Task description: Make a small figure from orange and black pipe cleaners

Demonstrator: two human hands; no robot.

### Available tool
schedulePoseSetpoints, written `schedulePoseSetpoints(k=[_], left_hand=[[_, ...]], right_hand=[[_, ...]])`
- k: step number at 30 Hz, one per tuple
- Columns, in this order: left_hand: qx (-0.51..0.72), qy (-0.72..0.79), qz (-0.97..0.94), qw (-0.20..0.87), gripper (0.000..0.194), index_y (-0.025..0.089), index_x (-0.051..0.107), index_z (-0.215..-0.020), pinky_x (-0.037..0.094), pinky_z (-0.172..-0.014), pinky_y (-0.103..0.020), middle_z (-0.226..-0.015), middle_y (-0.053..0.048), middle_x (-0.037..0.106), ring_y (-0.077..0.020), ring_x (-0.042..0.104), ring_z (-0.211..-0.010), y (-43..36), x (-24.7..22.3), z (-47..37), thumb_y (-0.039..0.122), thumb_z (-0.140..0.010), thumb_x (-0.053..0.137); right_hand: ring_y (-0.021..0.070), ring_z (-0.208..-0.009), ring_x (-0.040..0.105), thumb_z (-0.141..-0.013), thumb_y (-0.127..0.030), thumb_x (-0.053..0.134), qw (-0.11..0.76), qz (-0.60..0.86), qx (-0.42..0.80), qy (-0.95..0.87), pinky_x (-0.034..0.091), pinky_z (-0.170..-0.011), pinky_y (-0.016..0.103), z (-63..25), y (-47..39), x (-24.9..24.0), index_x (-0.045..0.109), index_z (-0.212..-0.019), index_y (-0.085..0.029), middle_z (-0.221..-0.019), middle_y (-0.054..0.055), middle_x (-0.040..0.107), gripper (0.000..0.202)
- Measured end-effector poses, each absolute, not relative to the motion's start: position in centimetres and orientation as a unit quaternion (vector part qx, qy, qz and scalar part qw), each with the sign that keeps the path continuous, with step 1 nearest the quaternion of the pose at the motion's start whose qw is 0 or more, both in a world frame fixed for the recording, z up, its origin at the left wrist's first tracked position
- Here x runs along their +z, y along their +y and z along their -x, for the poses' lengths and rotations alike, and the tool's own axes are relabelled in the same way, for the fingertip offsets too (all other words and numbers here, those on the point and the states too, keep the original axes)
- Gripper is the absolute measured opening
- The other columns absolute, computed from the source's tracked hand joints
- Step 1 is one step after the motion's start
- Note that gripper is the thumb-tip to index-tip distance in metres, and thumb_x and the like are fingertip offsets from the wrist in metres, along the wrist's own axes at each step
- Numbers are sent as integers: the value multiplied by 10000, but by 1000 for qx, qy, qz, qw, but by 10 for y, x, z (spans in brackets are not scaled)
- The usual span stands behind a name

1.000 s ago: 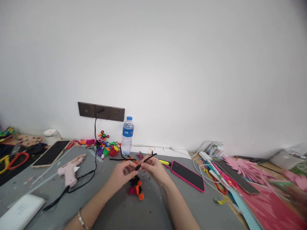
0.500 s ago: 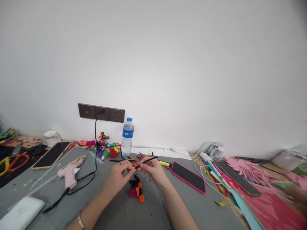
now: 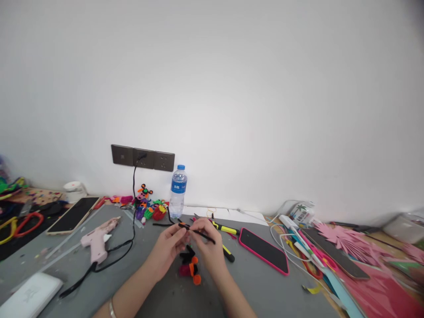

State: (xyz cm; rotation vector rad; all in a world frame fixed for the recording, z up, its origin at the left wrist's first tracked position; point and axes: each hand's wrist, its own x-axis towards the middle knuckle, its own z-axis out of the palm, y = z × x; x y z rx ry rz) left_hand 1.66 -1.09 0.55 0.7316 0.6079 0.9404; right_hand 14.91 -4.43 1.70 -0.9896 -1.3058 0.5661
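My left hand (image 3: 168, 247) and my right hand (image 3: 210, 247) meet above the grey mat, fingertips pinched close together. Between them is a black pipe cleaner (image 3: 206, 237), whose free end sticks out past my right fingers. A bit of orange shows at my left fingertips; its shape is too small to make out. Below the hands lies a small fuzzy piece (image 3: 192, 268) in black, magenta and orange. Other black stems (image 3: 162, 225) reach out beyond my left fingers. A yellow-and-black cutter (image 3: 225, 229) lies past my right hand.
A water bottle (image 3: 179, 192) stands by the wall beside colourful fuzzy figures (image 3: 154, 210). To the left are a pink glue gun (image 3: 96, 243) with its cord, a phone (image 3: 74, 215) and a white box (image 3: 31, 295). A pink-cased phone (image 3: 264, 250) and paper crafts (image 3: 344, 240) lie right.
My right hand has turned, so the black pipe cleaner's free end now slants down to the right instead of up. A second yellow-and-black tool shows beside my right wrist. The view has shifted slightly.
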Motion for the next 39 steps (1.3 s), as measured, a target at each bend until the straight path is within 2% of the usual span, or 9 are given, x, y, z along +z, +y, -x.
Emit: schedulePoseSetpoints(k=[2,6,11,17,24,30,37,39], left_hand=[[434,266,-304,805,217,155,667,-792,458,-541,-169,-770,-12,674,-103,625,-671,-12,4,-18,259,-669,811],[442,236,-251,828,185,169,644,-741,477,-555,-177,-755,5,669,-97,629,-658,-14,5,-18,230,-681,808],[453,244,-238,824,240,170,661,-784,488,-565,-177,-763,9,675,-92,629,-655,-15,9,-18,243,-638,838],[467,271,-267,798,272,154,640,-670,470,-597,-170,-637,41,633,-63,564,-580,-11,8,-18,251,-563,871],[472,264,-359,761,268,157,636,-707,411,-584,-174,-637,50,609,-63,498,-573,-8,9,-15,261,-586,852],[404,236,-440,767,281,158,574,-622,401,-625,-200,-597,45,591,-93,522,-608,-11,17,-10,261,-608,835],[305,244,-519,760,257,143,633,-574,328,-542,-203,-541,42,563,-89,456,-525,-14,16,-8,283,-554,847],[291,250,-530,756,245,146,640,-556,321,-534,-203,-511,48,542,-88,440,-514,-15,16,-8,286,-557,842]], right_hand=[[174,-778,566,-802,-149,606,628,431,196,-618,448,-694,294,-148,-48,17,648,-755,-214,-815,31,586,90],[189,-838,574,-827,-144,583,594,425,170,-662,457,-734,312,-151,-49,17,656,-836,-223,-885,48,580,108],[183,-800,569,-801,-140,598,613,416,178,-648,446,-721,304,-150,-46,18,600,-759,-213,-823,26,580,85],[173,-763,553,-787,-171,628,598,420,257,-632,426,-701,285,-152,-46,23,600,-738,-214,-778,18,583,71],[175,-778,551,-759,-292,695,574,396,399,-595,440,-702,279,-165,-43,25,636,-735,-203,-788,28,587,109],[149,-723,572,-726,-323,739,536,354,536,-548,458,-689,268,-174,-45,26,644,-807,-201,-779,0,598,174],[132,-699,564,-677,-334,787,480,336,593,-552,436,-663,238,-182,-49,27,617,-906,-199,-765,-8,616,315],[126,-664,558,-680,-321,782,458,349,595,-560,429,-635,231,-184,-50,28,638,-896,-186,-741,-6,620,293]])
